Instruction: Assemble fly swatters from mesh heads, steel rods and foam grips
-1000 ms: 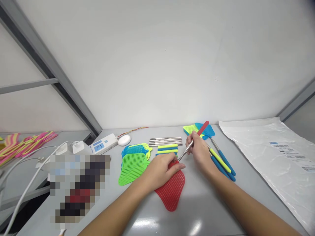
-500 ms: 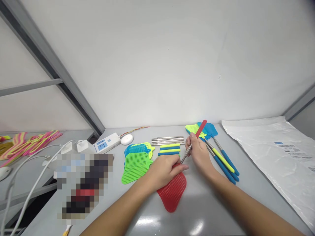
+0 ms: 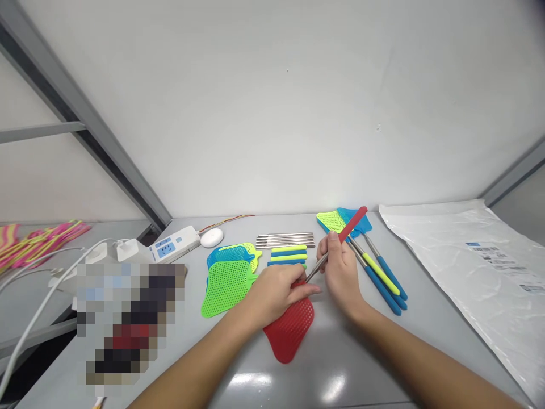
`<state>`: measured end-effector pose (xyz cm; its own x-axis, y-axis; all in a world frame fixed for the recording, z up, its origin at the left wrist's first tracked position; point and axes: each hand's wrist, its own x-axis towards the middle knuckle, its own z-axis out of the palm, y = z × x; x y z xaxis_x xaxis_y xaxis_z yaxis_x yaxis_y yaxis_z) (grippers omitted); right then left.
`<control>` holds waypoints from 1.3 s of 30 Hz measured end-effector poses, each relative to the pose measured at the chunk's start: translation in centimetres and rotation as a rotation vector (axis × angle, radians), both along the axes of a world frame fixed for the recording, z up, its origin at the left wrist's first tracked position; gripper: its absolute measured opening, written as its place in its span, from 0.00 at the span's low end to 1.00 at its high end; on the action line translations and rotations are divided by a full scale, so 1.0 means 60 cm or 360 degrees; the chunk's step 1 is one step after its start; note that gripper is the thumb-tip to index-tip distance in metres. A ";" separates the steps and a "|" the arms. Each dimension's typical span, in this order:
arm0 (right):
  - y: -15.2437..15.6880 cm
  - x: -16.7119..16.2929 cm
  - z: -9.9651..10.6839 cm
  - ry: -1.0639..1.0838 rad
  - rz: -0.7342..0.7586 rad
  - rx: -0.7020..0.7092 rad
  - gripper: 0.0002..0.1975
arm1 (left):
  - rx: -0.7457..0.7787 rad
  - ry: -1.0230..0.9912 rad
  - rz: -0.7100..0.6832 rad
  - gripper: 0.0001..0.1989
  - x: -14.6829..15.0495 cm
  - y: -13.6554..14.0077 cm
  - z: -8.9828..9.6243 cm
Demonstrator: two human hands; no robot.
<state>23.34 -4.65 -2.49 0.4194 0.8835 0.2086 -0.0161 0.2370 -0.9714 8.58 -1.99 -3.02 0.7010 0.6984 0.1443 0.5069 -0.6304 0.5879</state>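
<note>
Two hands meet at the middle of a grey table (image 3: 383, 363). The left hand (image 3: 276, 289) lies curled over the neck of a red swatter head (image 3: 292, 329), fingers pressed down on it; the mesh lies flat and points toward 6 o'clock. The right hand (image 3: 338, 270) pinches a metal rod (image 3: 317, 266) with a red grip (image 3: 353, 222); the rod slants from the head's neck up toward 1 o'clock, its lower end touching the head beside the left fingertips.

At 9 o'clock from the hands lie loose green (image 3: 225, 287), blue and yellow heads, overlapping. At 12 o'clock sit short coloured sleeves (image 3: 288, 255), and just beyond them a row of bare rods (image 3: 284, 240). At 3 o'clock lie finished swatters (image 3: 378, 272), with blue and yellow grips, heads toward the wall. A clear plastic bag (image 3: 464, 261) with printed labels covers the table's right side.

Farther left are a white power strip (image 3: 172, 245), a round white puck (image 3: 212, 237), white cables (image 3: 46, 295), a pixelated patch, and pink and yellow hangers (image 3: 38, 241) on a neighbouring table. A plain white wall (image 3: 276, 113) stands behind, with grey metal frame bars (image 3: 85, 130) slanting at both sides.
</note>
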 end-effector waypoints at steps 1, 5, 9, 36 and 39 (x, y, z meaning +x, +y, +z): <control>-0.001 -0.001 -0.001 0.0018 0.0008 -0.0010 0.24 | -0.0001 -0.0011 -0.0001 0.20 0.000 0.001 0.000; -0.001 -0.002 -0.002 0.0143 0.0119 -0.0065 0.23 | -0.0087 -0.0120 0.0025 0.19 -0.003 0.004 0.009; -0.001 -0.002 -0.006 0.0226 0.0147 -0.0072 0.23 | -0.0139 -0.0329 0.0181 0.15 -0.009 0.010 0.028; -0.003 0.021 0.020 0.0325 -0.0323 0.0288 0.14 | -0.1806 -0.2239 0.0270 0.23 -0.001 0.016 0.037; -0.026 -0.001 0.013 -0.0158 -0.0201 0.0407 0.09 | -0.1734 -0.2242 0.0421 0.14 -0.002 0.021 0.033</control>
<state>23.27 -6.19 -1.74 0.4891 0.7392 0.4631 0.1214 0.4680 -0.8753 8.45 -0.71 -1.02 0.3357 0.9384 -0.0813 -0.6759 0.3001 0.6731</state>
